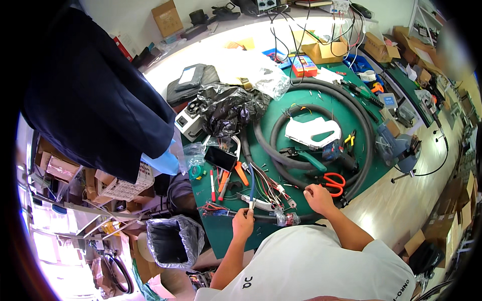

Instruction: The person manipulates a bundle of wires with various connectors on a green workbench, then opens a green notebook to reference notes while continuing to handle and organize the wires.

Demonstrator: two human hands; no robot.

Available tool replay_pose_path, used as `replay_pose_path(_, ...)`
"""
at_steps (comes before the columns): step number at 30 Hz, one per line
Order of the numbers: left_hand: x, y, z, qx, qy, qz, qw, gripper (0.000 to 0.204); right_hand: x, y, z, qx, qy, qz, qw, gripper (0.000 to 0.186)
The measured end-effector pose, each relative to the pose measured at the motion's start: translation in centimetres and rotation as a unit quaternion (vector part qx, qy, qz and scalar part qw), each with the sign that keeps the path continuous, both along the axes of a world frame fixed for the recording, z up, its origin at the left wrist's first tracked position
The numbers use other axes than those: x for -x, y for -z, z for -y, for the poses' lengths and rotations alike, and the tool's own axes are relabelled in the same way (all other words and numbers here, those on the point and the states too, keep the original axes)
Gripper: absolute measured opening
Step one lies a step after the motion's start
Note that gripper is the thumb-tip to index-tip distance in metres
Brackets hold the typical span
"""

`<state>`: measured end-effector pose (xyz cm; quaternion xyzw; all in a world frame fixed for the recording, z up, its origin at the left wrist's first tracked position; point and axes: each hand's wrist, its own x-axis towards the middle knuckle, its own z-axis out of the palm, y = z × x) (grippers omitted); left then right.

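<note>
My left hand (243, 223) is at the front left of the green mat (221, 243), closed on the white end of a slender blue item (251, 183). Beneath it lies a dark cable (263, 219) with loose coloured wires (213, 208) at its left. My right hand (317, 199) is closed beside the thick coiled grey-black cable (362, 160), just left of red-handled scissors (335, 184); what its fingertips hold is unclear. A fan of wires with lugs (273, 191), orange-handled tools (241, 172) and a phone (220, 158) lie between and above my hands.
A white plastic part (306, 130), drill (334, 153) and pliers (311, 160) lie within the coil. Black plastic bag (231, 108) and boxes (324, 50) stand behind. A lined bin (165, 243) and hanging dark jacket (90, 95) are at left, a blue machine (389, 143) at right.
</note>
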<state>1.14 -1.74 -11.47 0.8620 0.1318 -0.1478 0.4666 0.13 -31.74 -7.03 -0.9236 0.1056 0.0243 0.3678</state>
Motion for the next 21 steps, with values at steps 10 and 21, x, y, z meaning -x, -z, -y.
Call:
replay_pose_path(10,0.1,0.7,-0.8,-0.013,0.003,-0.007,1.000,0.032,0.6,0.8,0.0,-0.035,0.001,-0.007,0.999,0.024)
replay_pose_path(21,-9.1,-9.8,0.4,-0.169,0.111,0.152,0.968,0.039,1.3,-1.0,2.2,-0.051,0.045,0.069,0.995,0.022)
